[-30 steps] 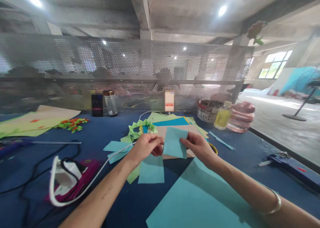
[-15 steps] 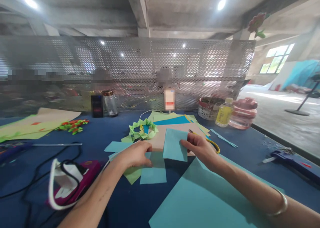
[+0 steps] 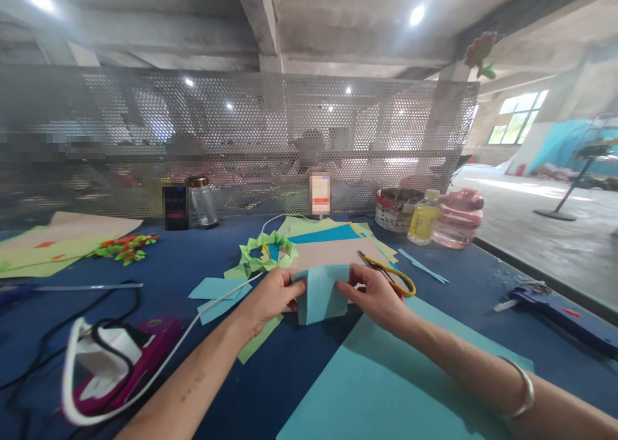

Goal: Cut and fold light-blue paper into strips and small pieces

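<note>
Both my hands hold small teal paper pieces (image 3: 321, 293) above the blue table (image 3: 168, 259). My left hand (image 3: 273, 296) pinches their left edge and my right hand (image 3: 371, 295) pinches the right edge. The pieces look stacked, one behind the other. Just behind them lie a beige sheet (image 3: 333, 254), a folded green paper ring (image 3: 263, 252) and yellow-handled scissors (image 3: 389, 276). A large teal sheet (image 3: 386, 382) lies under my right forearm.
A magenta device (image 3: 120, 363) with white and black cables lies at the left. Teal scraps (image 3: 212, 290), a jar (image 3: 201, 201), a basket (image 3: 396, 209), a yellow bottle (image 3: 422, 219), a pink jug (image 3: 458, 218) and a blue glue gun (image 3: 560, 311) stand around. A perforated metal screen (image 3: 241, 137) backs the table.
My left hand went down to the teal piece lying on the table, lifted it and brought it to the piece in my right hand. Both hands now grip the paper together.
</note>
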Demonstrator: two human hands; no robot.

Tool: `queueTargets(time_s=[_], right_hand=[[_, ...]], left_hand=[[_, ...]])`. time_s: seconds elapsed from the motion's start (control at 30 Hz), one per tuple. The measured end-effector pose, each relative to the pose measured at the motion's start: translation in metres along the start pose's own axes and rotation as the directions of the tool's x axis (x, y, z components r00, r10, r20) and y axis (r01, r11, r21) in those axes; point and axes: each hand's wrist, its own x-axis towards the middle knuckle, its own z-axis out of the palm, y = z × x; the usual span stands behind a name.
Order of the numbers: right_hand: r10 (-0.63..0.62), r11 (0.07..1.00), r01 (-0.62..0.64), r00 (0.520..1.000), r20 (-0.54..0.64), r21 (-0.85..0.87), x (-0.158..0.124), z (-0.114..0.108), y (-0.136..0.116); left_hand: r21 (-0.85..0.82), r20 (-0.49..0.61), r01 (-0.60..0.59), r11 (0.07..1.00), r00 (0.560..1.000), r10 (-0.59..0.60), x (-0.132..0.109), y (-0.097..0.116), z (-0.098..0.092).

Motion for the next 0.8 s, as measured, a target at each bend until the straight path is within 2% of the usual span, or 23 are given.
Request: queueTargets(time_s=[0.13, 0.23, 0.33, 0.47, 0.57, 0.67, 0.8], right_hand=[[-0.005, 1.000, 0.005, 1.000, 0.021, -0.003, 0.001, 0.000, 0.004], [-0.016, 1.000, 0.016, 1.000, -0.005, 0.008, 0.001, 0.000, 0.005], [-0.083, 0.997, 0.083, 0.993, -0.086, -0.002, 0.000, -0.001, 0.003], [-0.177, 0.977, 0.153, 0.971, -0.164, -0.147, -0.002, -0.004, -0.002], [-0.183, 0.970, 0.156, 0.974, -0.134, -0.187, -0.002, -0.003, -0.002], [-0.133, 0.984, 0.121, 0.988, -0.083, -0.131, -0.003, 0.000, 0.002], [-0.081, 0.996, 0.081, 0.997, -0.014, -0.040, -0.004, 0.005, 0.008]], left_hand=[[-0.094, 0.000, 0.015, 0.995, 1.000, -0.015, -0.002, 0.003, 0.000], [-0.148, -0.014, -0.068, 0.987, 0.998, 0.067, -0.001, 0.003, -0.001], [-0.110, -0.020, -0.173, 0.979, 0.985, 0.172, 0.002, 0.000, 0.000], [-0.038, -0.064, -0.227, 0.973, 0.972, 0.224, 0.006, -0.006, 0.005], [0.003, -0.073, -0.284, 0.959, 0.956, 0.284, 0.009, -0.012, 0.009], [0.025, -0.042, -0.324, 0.946, 0.945, 0.325, 0.011, -0.018, 0.012], [0.059, -0.005, -0.322, 0.945, 0.947, 0.323, 0.010, -0.020, 0.014]])
